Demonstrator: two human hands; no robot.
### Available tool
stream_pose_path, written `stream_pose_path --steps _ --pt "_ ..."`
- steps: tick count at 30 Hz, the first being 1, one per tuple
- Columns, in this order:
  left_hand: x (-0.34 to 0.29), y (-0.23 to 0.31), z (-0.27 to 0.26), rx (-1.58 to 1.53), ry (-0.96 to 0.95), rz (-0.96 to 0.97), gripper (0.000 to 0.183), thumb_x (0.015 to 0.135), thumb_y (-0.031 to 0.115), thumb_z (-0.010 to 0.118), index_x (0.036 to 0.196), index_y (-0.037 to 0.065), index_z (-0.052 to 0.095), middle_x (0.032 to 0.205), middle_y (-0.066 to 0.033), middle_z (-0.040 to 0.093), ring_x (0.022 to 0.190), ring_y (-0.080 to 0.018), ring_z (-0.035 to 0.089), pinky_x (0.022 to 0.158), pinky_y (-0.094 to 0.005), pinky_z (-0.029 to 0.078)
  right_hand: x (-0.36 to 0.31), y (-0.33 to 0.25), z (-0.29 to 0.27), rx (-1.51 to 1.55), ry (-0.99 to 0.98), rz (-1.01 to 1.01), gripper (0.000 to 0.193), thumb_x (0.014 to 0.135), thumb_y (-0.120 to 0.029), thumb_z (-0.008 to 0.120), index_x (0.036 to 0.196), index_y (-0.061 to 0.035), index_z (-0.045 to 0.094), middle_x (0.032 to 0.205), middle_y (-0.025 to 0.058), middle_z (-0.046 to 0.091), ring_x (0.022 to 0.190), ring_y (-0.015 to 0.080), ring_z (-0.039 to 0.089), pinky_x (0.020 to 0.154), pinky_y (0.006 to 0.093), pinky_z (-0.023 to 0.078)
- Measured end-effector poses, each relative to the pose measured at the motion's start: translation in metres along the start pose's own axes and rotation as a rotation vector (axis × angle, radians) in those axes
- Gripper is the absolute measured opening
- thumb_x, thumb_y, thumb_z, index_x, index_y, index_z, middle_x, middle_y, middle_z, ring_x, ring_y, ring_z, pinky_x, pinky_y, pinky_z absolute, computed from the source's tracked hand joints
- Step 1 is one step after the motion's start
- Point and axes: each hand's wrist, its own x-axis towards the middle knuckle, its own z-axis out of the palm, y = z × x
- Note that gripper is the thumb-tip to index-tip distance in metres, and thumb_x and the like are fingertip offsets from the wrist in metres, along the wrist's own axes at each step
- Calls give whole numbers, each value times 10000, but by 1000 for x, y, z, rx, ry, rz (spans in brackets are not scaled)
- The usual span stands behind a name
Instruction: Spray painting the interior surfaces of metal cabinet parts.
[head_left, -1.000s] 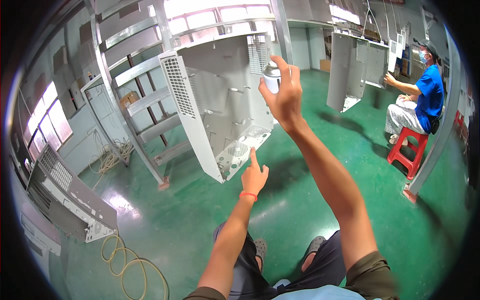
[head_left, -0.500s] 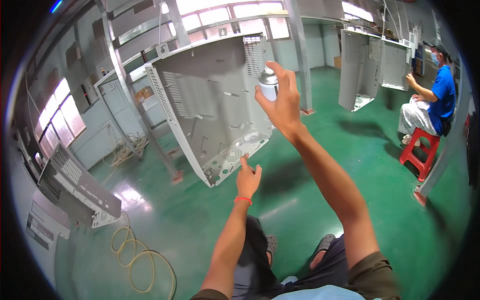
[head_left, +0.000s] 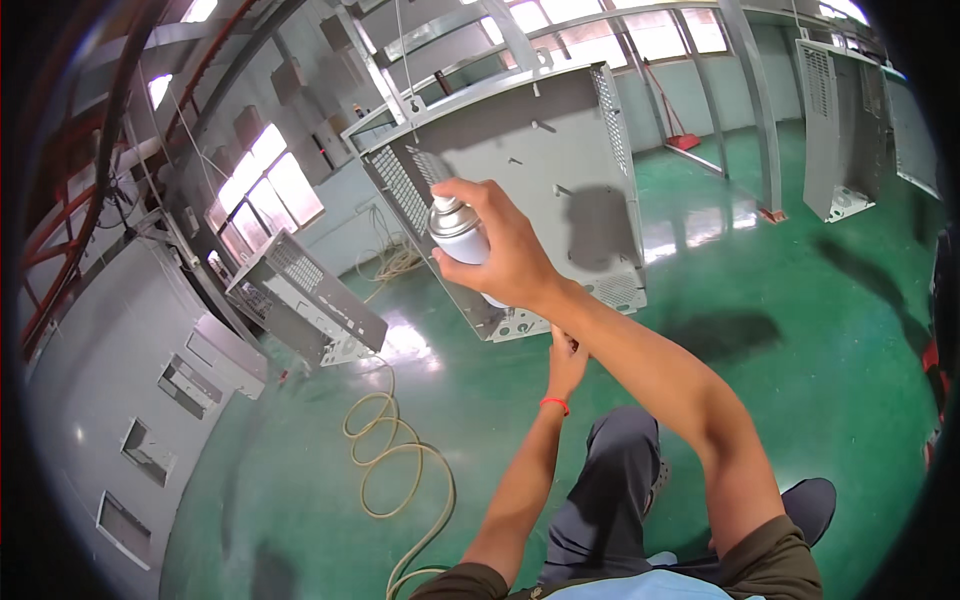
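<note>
While gripped in the right hand, the spray can is raised before the hanging grey metal cabinet.

Right-hand fingers are closed around the can body, index finger lying over the nozzle cap, which faces the cabinet's vented side panel. Left hand, wearing a red wristband, is lower, just below the cabinet's bottom edge; whether it touches cannot be determined. Cabinet interior contents are not visible. A yellow hose lies coiled on the green floor.

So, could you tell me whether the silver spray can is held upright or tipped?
Roughly upright: the silver spray can has its nozzle on top in the right hand.
</note>
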Motion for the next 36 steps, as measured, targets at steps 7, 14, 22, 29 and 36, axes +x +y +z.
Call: stream_pose_path --steps 7,14,22,29,36 --pt "-10 23 -10 -7 -12 -60 772 1046 83 642 1650 103 161 1064 -150 731 877 -202 712 760 -366 591 15 4 11 -96 5 108 703 859 -112 811 1486 -225 515 1180 161 592 983 357 694 833 454 601" --pt "-10 23 6 -70 -39 -48 805 1044 95 658 1671 129 154 1132 -130 715 910 -187 698 779 -351 581 14 13 0 -170 -74 105 726 864 -175 800 1509 -305 493 1196 213 573 958 417 704 825 488 619" --pt "9 22 50 -280 -88 -191 753 1054 58 626 1673 93 198 1229 -104 683 964 -165 686 808 -327 584 6 19 -60 -288 4 182 721 873 -146 786 1512 -290 484 1166 235 580 946 437 698 802 507 609" --pt "10 15 91 121 181 91 639 1053 205 677 1545 -75 382 1479 -252 501 1422 -347 469 1194 -471 385 -83 -48 -209 -295 -212 327 720 831 -94 841 1481 -179 544 1198 137 605 1067 337 674 923 422 569" --pt "1 46 152 -267 -282 -162 401 1017 33 625 1404 27 518 797 -42 604 718 -115 588 672 -278 503 -180 -75 -356 -495 -84 815 791 848 -164 807 1544 -201 432 1085 131 624 983 306 661 877 437 542"
